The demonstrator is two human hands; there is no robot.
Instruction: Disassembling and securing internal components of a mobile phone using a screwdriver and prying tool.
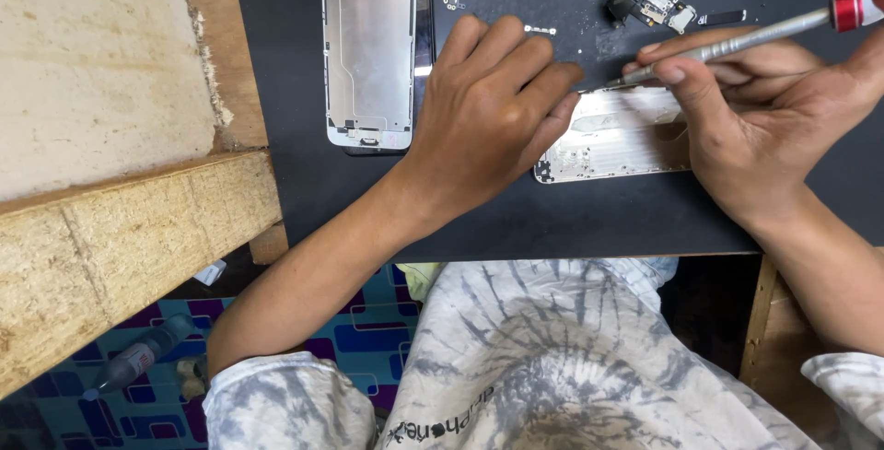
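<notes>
The left hand pressed flat, fingers open, on a silver metal phone housing; the right hand gripped a slim silver red-capped screwdriver on it.

a silver phone housing lies open and flat on the dark mat, right of centre in the frame, its long side running left to right. a slim silver screwdriver with a red collar slants from the upper right down to the housing's top edge.
</notes>
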